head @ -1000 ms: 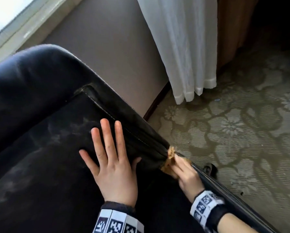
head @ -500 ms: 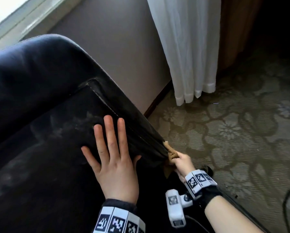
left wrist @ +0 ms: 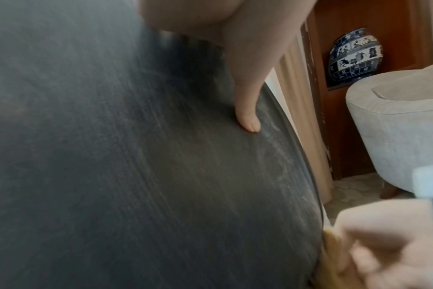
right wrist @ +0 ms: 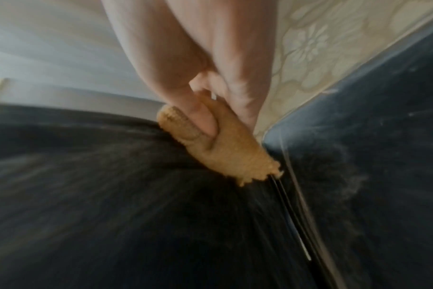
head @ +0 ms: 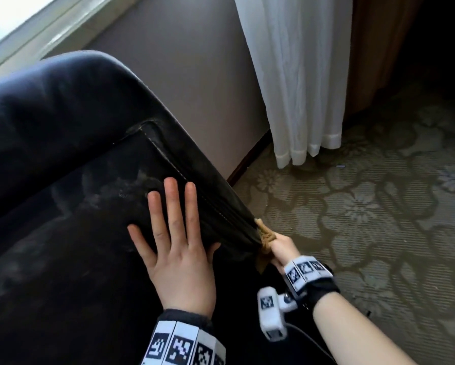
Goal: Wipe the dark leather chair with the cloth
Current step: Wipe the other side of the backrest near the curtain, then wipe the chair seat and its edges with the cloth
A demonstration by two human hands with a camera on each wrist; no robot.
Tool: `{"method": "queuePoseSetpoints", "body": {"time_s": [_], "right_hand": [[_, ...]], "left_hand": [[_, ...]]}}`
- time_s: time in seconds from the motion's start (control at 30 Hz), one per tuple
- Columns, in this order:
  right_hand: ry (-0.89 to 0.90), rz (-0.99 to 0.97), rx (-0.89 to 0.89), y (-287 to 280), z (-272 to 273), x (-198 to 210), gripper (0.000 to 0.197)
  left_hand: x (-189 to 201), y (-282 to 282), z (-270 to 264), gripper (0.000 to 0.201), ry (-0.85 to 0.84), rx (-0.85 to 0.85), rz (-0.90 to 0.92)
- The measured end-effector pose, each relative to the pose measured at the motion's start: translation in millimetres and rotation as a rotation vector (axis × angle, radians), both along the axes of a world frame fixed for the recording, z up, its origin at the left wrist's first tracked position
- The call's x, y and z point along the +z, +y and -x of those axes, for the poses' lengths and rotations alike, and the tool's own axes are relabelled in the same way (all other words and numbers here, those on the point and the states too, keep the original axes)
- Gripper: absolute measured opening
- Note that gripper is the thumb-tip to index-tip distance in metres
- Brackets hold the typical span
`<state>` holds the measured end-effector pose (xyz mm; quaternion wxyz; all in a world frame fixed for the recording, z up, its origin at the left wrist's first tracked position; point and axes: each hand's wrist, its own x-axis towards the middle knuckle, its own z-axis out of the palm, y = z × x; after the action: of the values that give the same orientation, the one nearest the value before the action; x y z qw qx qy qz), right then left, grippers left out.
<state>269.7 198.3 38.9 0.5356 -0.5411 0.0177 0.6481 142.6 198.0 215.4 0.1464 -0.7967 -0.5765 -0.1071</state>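
Chair: dark leather, padded and rounded at the back, stitched seam along the seat edge; the surface shows grey smears and dust streaks. Fills the left of the head view.

Left hand: laid flat on the seat, fingers straight and slightly spread, holding nothing.

Cloth: tan, nubbly weave, bunched into a small wad at the seat's right front corner, touching the leather edge.

Right hand: curled round the cloth, thumb pinning it from above in the right wrist view.

Curtain: white, sheer, hanging in soft folds to the floor.

Carpet: pale, ribbed, floral pattern.

Risk, as a judgement: the wad is small and rides a narrow edge, so it could slip off the corner and leave the bare fingers rubbing the leather; a dry cloth may only drag the dust along.
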Motion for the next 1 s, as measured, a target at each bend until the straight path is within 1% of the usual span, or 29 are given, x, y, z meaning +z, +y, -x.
{"method": "queuePoseSetpoints", "body": {"time_s": [0.07, 0.1, 0.17, 0.2, 0.27, 0.3, 0.37, 0.4, 0.47, 0.5, 0.53, 0.57, 0.63, 0.7, 0.73, 0.8, 0.87, 0.93, 1.0], "right_hand": [[0.084, -0.011, 0.004, 4, 2, 1, 0.038], [0.107, -0.023, 0.034, 3, -1, 3, 0.040], [0.134, -0.016, 0.115, -8, -15, 3, 0.058], [0.128, -0.021, 0.169, -15, -23, 5, 0.061], [0.076, -0.068, 0.279, -31, -44, 11, 0.056], [0.060, -0.090, 0.286, -38, -58, 10, 0.054], [0.019, -0.108, 0.199, -44, -93, 4, 0.053], [-0.018, -0.104, 0.138, -45, -111, 1, 0.050], [-0.081, -0.096, 0.093, -47, -136, 0, 0.057], [-0.116, -0.093, 0.133, -48, -142, -3, 0.057], [-0.165, -0.079, 0.205, -51, -143, -7, 0.051], [-0.216, -0.069, 0.307, -56, -140, -9, 0.051], [-0.407, -0.080, 0.532, -67, -126, -19, 0.055], [-0.695, -0.081, 0.709, -75, -104, -23, 0.047], [-0.851, -0.083, 0.753, -76, -92, -27, 0.044], [-1.127, -0.167, 0.782, -77, -62, -32, 0.045], [-1.351, -0.266, 0.799, -70, -38, -47, 0.057], [-1.502, -0.284, 0.866, -57, -20, -68, 0.061], [-1.559, -0.323, 0.985, -41, 1, -89, 0.057]], "left_hand": [[1, -1, 1, 0.122, 0.005, 0.002, 0.012], [1, -1, 1, 0.121, 0.005, 0.005, 0.014], [1, -3, 0, 0.119, -0.004, 0.013, 0.021], [1, -3, 0, 0.117, -0.010, 0.016, 0.024], [1, -6, 0, 0.112, -0.018, 0.013, 0.030], [0, -10, -1, 0.109, -0.028, 0.002, 0.029], [-5, -23, -2, 0.099, -0.098, -0.017, 0.020], [-10, -31, -4, 0.092, -0.154, -0.029, 0.017], [-32, -52, -7, 0.081, -0.260, -0.044, 0.031], [-48, -63, -7, 0.081, -0.294, -0.044, 0.056], [-66, -76, -6, 0.082, -0.311, -0.033, 0.099], [-86, -87, -1, 0.086, -0.317, -0.012, 0.155], [-127, -109, 11, 0.097, -0.313, 0.034, 0.296], [-165, -126, 29, 0.102, -0.300, 0.074, 0.424], [-183, -131, 38, 0.104, -0.300, 0.096, 0.465], [-214, -138, 58, 0.113, -0.306, 0.143, 0.537], [-239, -141, 77, 0.116, -0.303, 0.184, 0.565], [-259, -146, 95, 0.109, -0.312, 0.252, 0.585], [-278, -157, 113, 0.107, -0.297, 0.336, 0.635]]}}
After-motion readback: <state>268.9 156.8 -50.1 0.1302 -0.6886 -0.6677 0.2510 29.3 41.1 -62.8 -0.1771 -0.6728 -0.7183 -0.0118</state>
